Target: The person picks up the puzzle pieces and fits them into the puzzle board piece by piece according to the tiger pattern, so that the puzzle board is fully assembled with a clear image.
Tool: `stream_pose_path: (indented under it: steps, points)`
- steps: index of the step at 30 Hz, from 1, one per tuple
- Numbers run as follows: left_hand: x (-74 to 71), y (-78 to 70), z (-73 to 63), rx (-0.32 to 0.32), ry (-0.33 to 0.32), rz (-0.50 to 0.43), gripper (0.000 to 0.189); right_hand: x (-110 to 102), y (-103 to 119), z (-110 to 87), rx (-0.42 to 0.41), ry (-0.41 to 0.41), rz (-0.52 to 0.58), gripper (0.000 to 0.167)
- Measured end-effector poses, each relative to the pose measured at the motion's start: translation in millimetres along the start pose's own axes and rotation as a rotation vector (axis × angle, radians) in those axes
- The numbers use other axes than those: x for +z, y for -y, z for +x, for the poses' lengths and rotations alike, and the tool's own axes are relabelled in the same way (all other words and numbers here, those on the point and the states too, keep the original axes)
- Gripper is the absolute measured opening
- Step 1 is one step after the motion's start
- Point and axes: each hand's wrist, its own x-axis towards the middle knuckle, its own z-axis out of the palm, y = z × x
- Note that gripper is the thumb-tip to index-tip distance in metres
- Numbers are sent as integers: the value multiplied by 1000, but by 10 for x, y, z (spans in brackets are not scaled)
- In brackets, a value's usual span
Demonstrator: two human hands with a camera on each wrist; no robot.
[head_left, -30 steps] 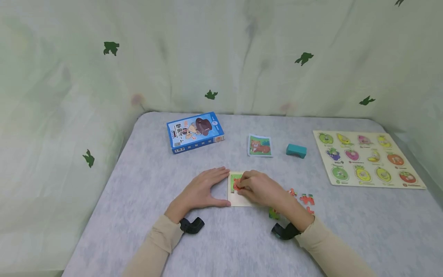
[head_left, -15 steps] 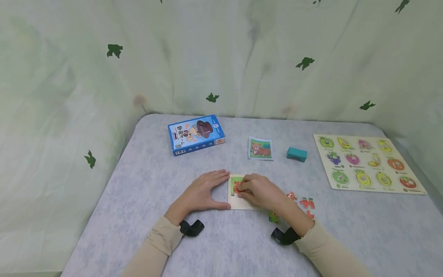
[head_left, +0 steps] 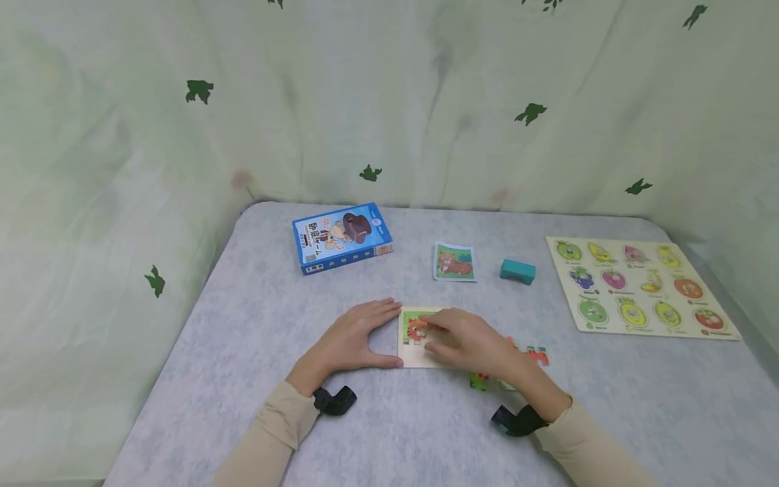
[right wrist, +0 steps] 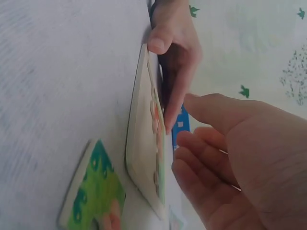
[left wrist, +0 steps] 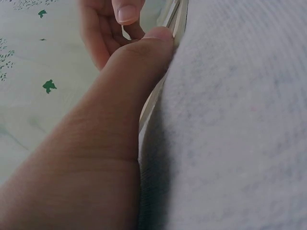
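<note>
A small wooden puzzle board (head_left: pixel 416 358) lies flat in front of me, with joined orange and green puzzle pieces (head_left: pixel 414 329) in its upper left corner. My left hand (head_left: pixel 348 339) is spread at its left edge, fingertips at the top corner and thumb at the bottom corner. Over the board's right part hovers my right hand (head_left: pixel 471 343), its fingers loosely bent. In the right wrist view nothing shows between that hand's thumb and fingers. Loose puzzle pieces (head_left: pixel 537 355) lie right of the board, partly hidden by the right forearm; a green puzzle piece (right wrist: pixel 98 187) shows close up.
Behind the board lies a bear picture card (head_left: pixel 454 263), beside a teal block (head_left: pixel 517 271). A blue game box (head_left: pixel 343 238) stands back left. The fruit puzzle board (head_left: pixel 642 287) takes up the right side. A pale curtain (head_left: pixel 389 101) hangs behind the table.
My right hand has let go of the orange puzzle piece, which stays on the board. Its fingers have loosened and moved slightly right. The left hand keeps its place at the edge.
</note>
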Motion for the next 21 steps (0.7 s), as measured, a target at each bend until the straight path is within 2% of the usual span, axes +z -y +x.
stream_pose_path:
  steps: [6, 13, 21]
  points:
    - [-14, 6, 14, -9, 16, 5, 99, -52, -60, -75, -49, -49, 18, 41]
    - [-22, 9, 23, -3, 7, 11, 99, -100, -115, -115, -48, -64, 56, 40]
    - [15, -3, 14, -13, 0, 19, 101, -111, -167, -213, -73, -141, 87, 38]
